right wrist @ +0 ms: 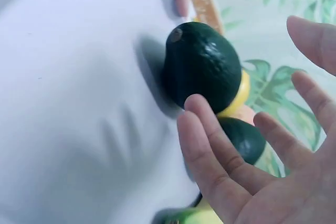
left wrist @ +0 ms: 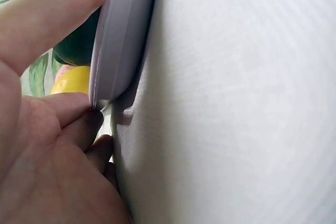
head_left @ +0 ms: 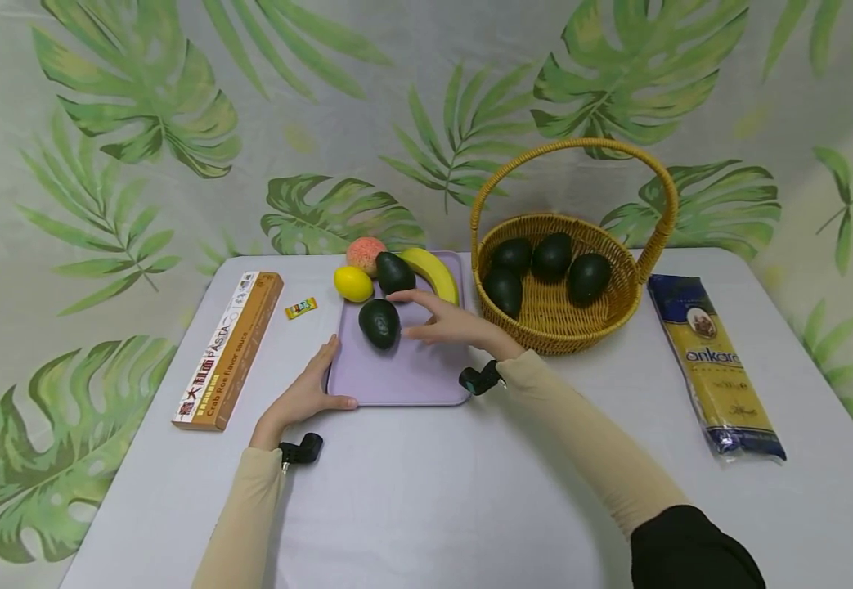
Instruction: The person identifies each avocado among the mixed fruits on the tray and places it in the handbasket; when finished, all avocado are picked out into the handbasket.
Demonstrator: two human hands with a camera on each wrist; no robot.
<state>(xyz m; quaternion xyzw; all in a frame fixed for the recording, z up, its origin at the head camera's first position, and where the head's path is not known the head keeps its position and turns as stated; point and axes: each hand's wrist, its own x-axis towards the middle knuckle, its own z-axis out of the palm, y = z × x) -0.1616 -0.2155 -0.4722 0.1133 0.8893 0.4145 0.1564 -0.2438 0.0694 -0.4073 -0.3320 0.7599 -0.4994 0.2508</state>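
My left hand point(head_left: 307, 391) holds the near left corner of a lilac tray point(head_left: 419, 380), thumb along the front edge and fingers at the left side. On the tray, a dark green avocado point(head_left: 379, 324) lies left of my right hand point(head_left: 454, 322). That hand hovers over the tray with fingers spread; in the right wrist view its fingertips point(right wrist: 194, 137) are close to the avocado and nothing is in its grasp. Behind lie a second avocado point(head_left: 395, 272), a yellow lemon point(head_left: 353, 284), a pinkish peach point(head_left: 363, 254) and a banana point(head_left: 442, 278).
Right of the tray stands a wicker basket point(head_left: 551, 339) with a tall handle and several avocados inside. A pasta box point(head_left: 227, 352) and a small wrapped candy point(head_left: 301, 307) lie to the left. At the far right lies a pasta packet point(head_left: 716, 368).
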